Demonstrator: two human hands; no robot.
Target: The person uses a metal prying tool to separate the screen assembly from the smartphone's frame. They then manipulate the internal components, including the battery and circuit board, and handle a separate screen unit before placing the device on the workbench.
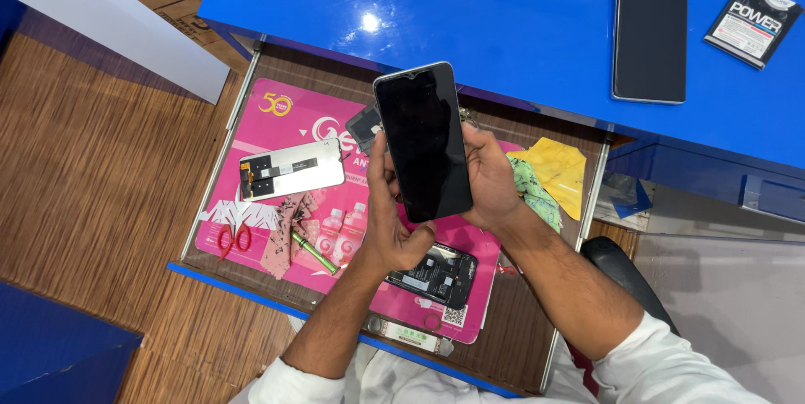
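Observation:
Both hands hold one black phone screen panel (pixel 423 140) upright above an open drawer (pixel 537 345). My left hand (pixel 387 232) grips its lower left edge, thumb along the side. My right hand (pixel 490 178) cups its right edge from behind. Under the hands, a phone body with its back removed (pixel 440 274) lies on a pink printed sheet (pixel 277 119). A detached display panel, back side up (pixel 289 171), lies to the left on that sheet.
The drawer also holds red-handled scissors (pixel 235 239), a green pen-like tool (pixel 314 253), a crumpled pinkish rag (pixel 281 240), and yellow (pixel 558 169) and green cloths (pixel 537 190). On the blue desk (pixel 470 10) lie a dark phone (pixel 650 33) and a small black packet (pixel 753 23).

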